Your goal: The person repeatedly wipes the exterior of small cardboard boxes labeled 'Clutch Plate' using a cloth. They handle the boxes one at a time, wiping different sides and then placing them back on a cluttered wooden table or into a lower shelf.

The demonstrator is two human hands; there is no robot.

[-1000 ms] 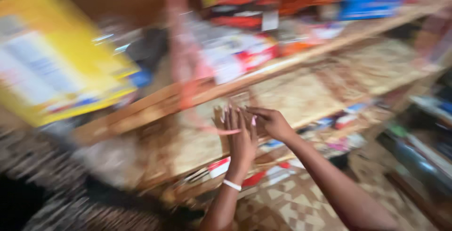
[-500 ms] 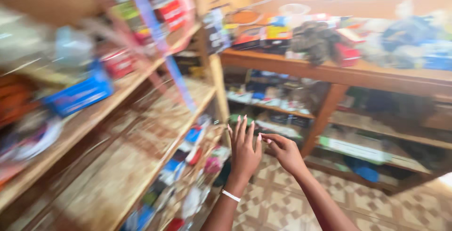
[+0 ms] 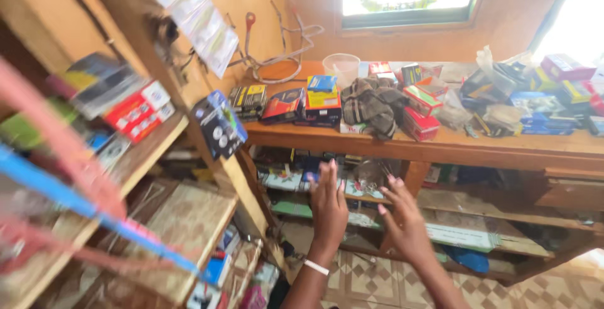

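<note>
My left hand (image 3: 328, 211) is raised in front of me with its fingers spread and nothing in it; a white band sits on its wrist. My right hand (image 3: 404, 222) is beside it, also spread and holding nothing. Both hands hover in the air below the front edge of a wooden counter (image 3: 440, 148), apart from it and from each other. Nearest behind them are the lower shelves (image 3: 478, 218) under the counter, holding small packets.
The counter carries several small boxes (image 3: 322, 98), a crumpled cloth (image 3: 371, 101), a clear plastic cup (image 3: 343, 68) and bags. At the left stand wooden shelves (image 3: 157, 151) with packets. A dark card pack (image 3: 219, 126) hangs on the post. The floor (image 3: 377, 284) is patterned tile.
The view has swung right from the left shelves to the counter under the window. Both hands have opened and moved apart, staying raised in front of me.
</note>
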